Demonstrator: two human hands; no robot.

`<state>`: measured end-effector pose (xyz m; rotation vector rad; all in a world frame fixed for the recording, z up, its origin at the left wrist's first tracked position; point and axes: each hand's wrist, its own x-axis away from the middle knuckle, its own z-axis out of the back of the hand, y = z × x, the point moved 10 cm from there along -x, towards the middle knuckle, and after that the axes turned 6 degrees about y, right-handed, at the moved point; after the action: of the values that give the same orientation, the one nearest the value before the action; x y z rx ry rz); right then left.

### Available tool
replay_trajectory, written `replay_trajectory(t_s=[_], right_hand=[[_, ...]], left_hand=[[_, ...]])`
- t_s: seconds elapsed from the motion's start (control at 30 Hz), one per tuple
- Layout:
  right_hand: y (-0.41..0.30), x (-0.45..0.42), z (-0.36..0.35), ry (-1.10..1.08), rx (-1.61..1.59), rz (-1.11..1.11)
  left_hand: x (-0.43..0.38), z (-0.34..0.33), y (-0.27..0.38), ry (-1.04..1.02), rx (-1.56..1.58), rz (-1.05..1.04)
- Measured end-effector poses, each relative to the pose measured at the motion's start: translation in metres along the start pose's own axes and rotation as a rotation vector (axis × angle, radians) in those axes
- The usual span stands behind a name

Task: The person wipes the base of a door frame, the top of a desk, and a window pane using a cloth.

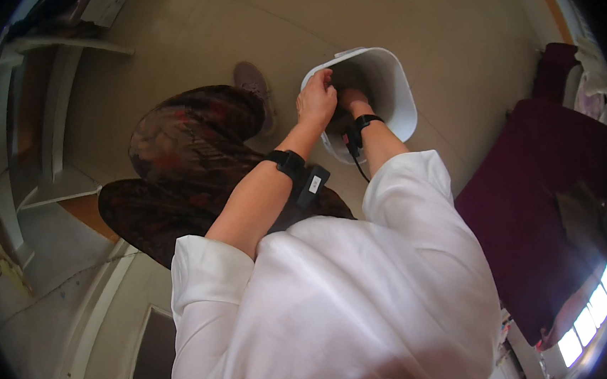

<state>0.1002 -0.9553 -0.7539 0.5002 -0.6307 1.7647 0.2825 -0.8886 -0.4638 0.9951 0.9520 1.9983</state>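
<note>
A white plastic bin [406, 93] stands on the floor in front of me, its dark inside partly in view. My left hand [318, 98] is at the bin's left rim with its fingers bent over the opening; whether it grips the rim or something small cannot be told. Down inside the bin is my right hand [354, 99], its fingers hidden in shadow, so what it touches does not show. Black straps with small devices circle both wrists, and a cable runs from the right one.
Tiled floor [462, 32] surrounds the bin. A shoe [252, 81] and patterned dark trousers [187, 134] are left of it. Dark red fabric [538, 181] covers something at the right. White shelving or a frame [66, 101] stands at the far left.
</note>
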Motion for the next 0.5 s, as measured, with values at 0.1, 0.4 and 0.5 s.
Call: replay_trajectory(t_s=[0.1,0.4,0.5], right_hand=[[-0.011,0.009,0.031,0.015,-0.247,0.130],[-0.073,0.230,0.226,-0.093,-1.172,0.078],[-0.086,0.258,0.245,-0.133,-1.502,0.124]], left_hand=[[-0.005,-0.023,-0.041,-0.153,0.051,0.129],[0.056,-0.092,-0.065,-0.549,0.691,0.835],[0.054,-0.082,-0.050,-0.532,0.724,0.819]])
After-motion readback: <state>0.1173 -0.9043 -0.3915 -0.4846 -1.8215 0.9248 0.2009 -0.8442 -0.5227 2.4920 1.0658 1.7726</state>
